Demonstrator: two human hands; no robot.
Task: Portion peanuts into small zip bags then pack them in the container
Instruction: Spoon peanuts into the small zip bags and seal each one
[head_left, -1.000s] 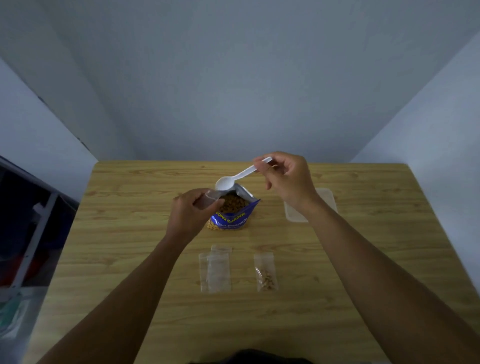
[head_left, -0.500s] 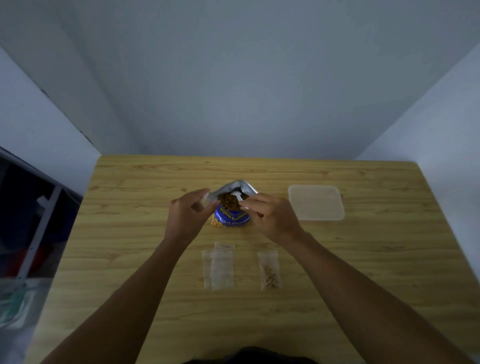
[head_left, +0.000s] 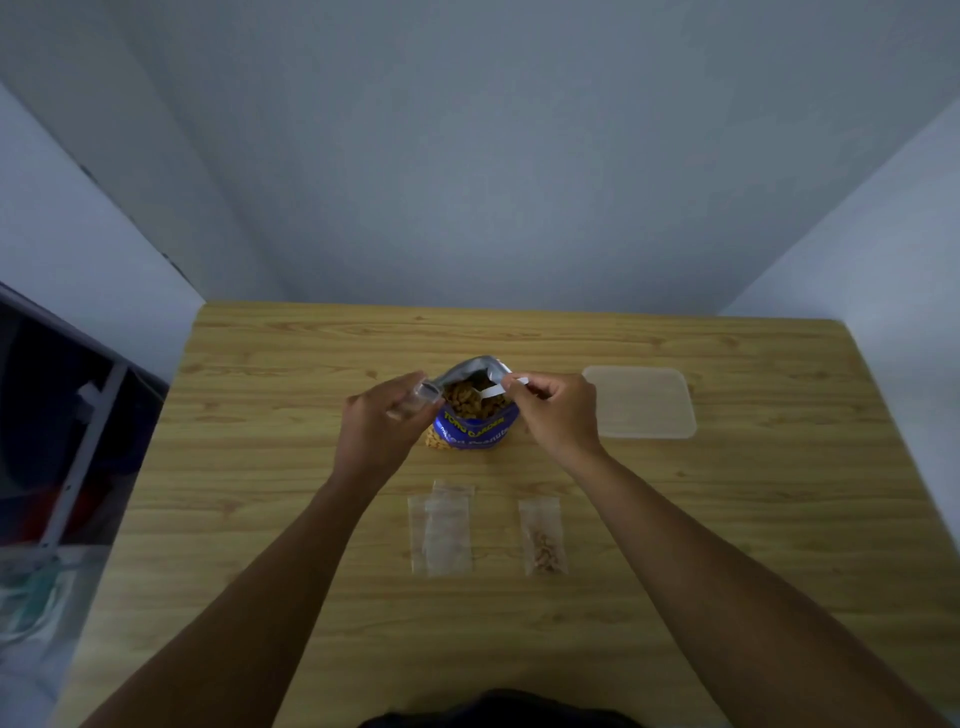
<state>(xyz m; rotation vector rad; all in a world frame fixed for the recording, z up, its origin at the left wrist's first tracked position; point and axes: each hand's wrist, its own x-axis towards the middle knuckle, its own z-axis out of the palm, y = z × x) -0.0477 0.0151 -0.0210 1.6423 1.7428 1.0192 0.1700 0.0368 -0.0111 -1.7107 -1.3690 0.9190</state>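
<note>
At the table's (head_left: 727, 519) centre, the left hand (head_left: 382, 421) grips a small zip bag (head_left: 415, 399) beside the peanut packet (head_left: 475, 421), likely shortening the trip for the spoon (head_left: 492, 392) pinched in the right hand (head_left: 558, 410).

the spoon (head_left: 490, 393) has its bowl sunk among the peanuts (head_left: 466, 404) in the blue bag (head_left: 475, 430), and its handle end is lost inside the right hand (head_left: 558, 410). the left hand (head_left: 382, 426) covers most of the clear zip bag (head_left: 418, 399) it pinches; its contents unclear. the overlapped empty bags (head_left: 441, 527) defy counting. left forearm (head_left: 249, 597) and right forearm (head_left: 727, 587) run off the bottom edge
</note>
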